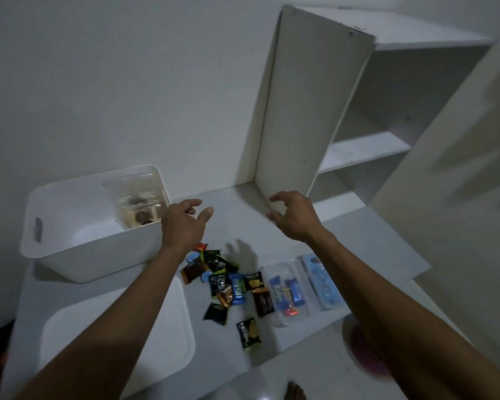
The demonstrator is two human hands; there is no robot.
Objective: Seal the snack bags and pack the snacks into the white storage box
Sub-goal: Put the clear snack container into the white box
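Note:
The white storage box stands at the left of the white table, with a clear bag of brown snacks leaning inside its right end. My left hand hovers just right of the box, fingers relaxed, holding nothing. My right hand hangs above the table near the shelf panel, fingers loosely curled and empty. Below the hands lie several small wrapped snacks in a loose pile. Right of them lie two clear snack bags: one with blue bars, one with a blue packet.
The box's white lid lies flat at the front left. A white shelf unit stands on the table at the back right, with open shelves beyond. A pink round mat lies on the floor past the table's front edge.

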